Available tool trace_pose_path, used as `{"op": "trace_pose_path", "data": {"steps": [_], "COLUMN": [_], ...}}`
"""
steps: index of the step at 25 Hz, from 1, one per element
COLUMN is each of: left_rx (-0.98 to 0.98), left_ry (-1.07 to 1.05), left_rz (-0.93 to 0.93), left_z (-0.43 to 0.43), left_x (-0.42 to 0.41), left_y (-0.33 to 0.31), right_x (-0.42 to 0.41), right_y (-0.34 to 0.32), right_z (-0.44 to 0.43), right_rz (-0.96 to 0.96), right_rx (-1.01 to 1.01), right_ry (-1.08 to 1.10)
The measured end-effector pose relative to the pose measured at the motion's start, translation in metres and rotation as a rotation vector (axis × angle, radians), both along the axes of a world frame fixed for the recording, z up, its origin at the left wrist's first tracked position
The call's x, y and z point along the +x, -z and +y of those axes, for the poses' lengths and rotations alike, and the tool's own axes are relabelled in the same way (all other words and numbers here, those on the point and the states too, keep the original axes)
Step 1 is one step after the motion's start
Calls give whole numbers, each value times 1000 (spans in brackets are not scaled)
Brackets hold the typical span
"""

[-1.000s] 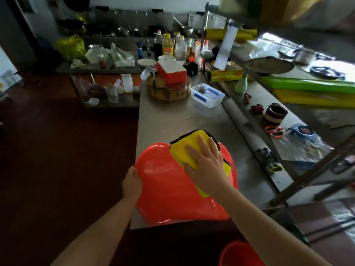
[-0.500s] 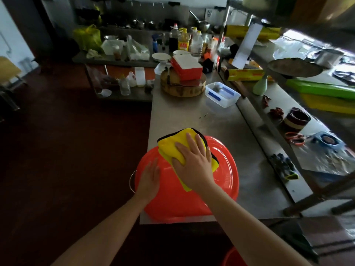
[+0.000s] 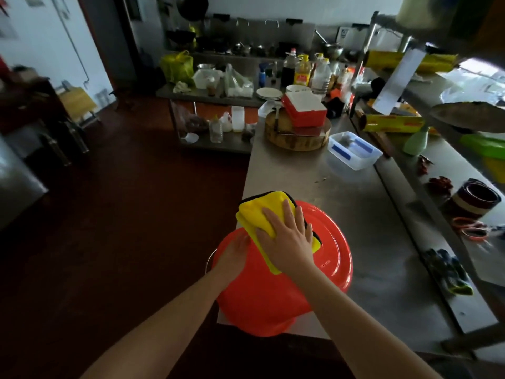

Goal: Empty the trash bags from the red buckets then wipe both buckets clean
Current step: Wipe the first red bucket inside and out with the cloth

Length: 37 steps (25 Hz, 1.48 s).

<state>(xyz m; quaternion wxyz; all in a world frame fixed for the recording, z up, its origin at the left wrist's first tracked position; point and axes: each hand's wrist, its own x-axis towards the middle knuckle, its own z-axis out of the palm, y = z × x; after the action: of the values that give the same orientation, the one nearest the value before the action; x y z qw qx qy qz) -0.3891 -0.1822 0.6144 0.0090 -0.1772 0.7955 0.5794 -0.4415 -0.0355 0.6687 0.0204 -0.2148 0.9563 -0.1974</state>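
View from my head camera, looking down at the near left corner of the steel surface point(image 3: 355, 214). The red bucket point(image 3: 273, 302) lies tipped over at this corner, its round base turned upward and its body overhanging the near edge; part of its wire handle point(image 3: 209, 262) shows at the left. My right hand point(image 3: 289, 242) lies flat, fingers straight and slightly spread, pressing a folded yellow cloth point(image 3: 257, 214) with a dark border against the far left part of the bucket. My left hand point(image 3: 235, 255) rests flat on the bucket's left wall, just beside the cloth, its fingers extended and gripping nothing. Farther along the surface stand a clear plastic container point(image 3: 354, 150) and, behind it, a round wooden chopping block point(image 3: 297, 136) carrying a red box point(image 3: 304, 109).
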Motion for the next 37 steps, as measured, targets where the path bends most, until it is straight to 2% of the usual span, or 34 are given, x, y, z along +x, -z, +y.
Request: {"op": "trace_pose_path", "data": {"steps": [6,9,12,17,22,24,28,32,34,37], "left_rx": [77,69,84,43,-19,-30,-99,-179,-219,-433], "left_ry": [43,93,58,15,-1,-65,-95,-114,-98,-64], "left_rz": [58,7,-58,-221,-87,-53,35,-49,18,126], "left_z": [-4,-10,-17,-21,-9,-4,7,9,13,17], "left_x": [-1,-6,-13,-16,-13,-10,-13,-12,-8,-4], "left_y": [-32,-33,-28,-9,9,19,29,38,36,29], "right_x": [-12,-21,-27,-26,-25,-31,-40,-48,-51,-49], "right_y": [-1,2,12,28,43,46,53,54,53,55], "right_z": [-1,4,14,12,-10,-14,-10,16,32,38], "right_rz": [-52,-107,-169,-135,-2,0,14,23,30,5], "right_rx": [27,44,125,262,187,217,280,302,316,299], "right_ry": [49,83,72,54,-228,-259,-190,76,175,218]}}
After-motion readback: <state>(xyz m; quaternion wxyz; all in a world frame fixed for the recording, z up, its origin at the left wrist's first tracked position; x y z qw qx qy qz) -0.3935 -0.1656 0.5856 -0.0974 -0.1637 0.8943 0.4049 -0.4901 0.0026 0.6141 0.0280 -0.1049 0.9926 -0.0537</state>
